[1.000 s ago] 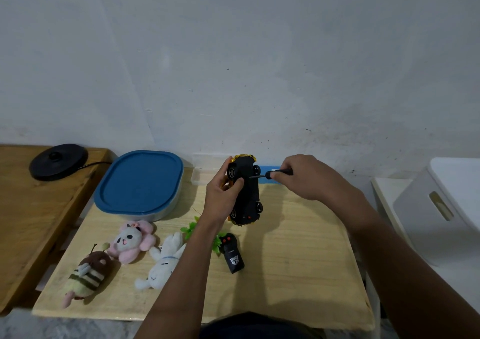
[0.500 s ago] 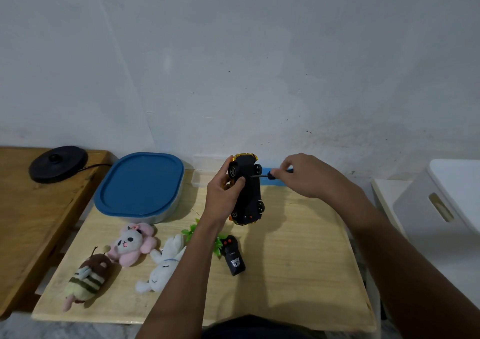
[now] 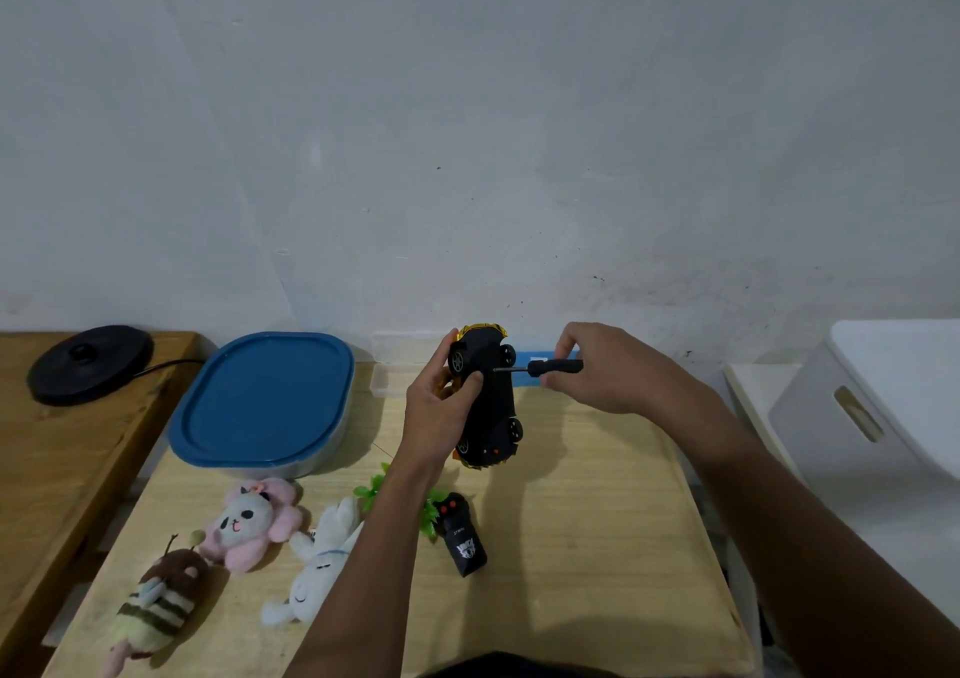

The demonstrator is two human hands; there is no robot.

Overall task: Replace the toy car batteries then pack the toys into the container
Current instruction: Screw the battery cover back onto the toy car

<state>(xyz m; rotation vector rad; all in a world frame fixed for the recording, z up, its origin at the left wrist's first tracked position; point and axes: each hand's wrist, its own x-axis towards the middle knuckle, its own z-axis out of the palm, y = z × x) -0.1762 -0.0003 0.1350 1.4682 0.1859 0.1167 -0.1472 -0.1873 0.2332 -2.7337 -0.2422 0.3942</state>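
My left hand (image 3: 439, 412) grips a black and gold toy car (image 3: 491, 407), held upside down above the light wooden table (image 3: 597, 521) with its black underside facing me. My right hand (image 3: 602, 371) pinches a small black screwdriver (image 3: 545, 367); its tip touches the car's underside near the upper wheels. A black remote control (image 3: 463, 537) lies on the table below the car. A container with a blue lid (image 3: 265, 399) stands shut at the back left. Three plush toys lie at the front left: a pink panda (image 3: 249, 521), a white rabbit (image 3: 319, 568) and a striped bee (image 3: 156, 604).
A small green plastic plant (image 3: 374, 490) lies partly under my left forearm. A clear box (image 3: 397, 365) stands against the wall behind the car. A black kettle base (image 3: 88, 363) sits on the darker wooden table at the left. A white bin (image 3: 883, 428) stands at the right.
My right hand has shifted its fingers along the screwdriver handle while the tip stays on the car's underside. The car and my left hand have hardly moved.
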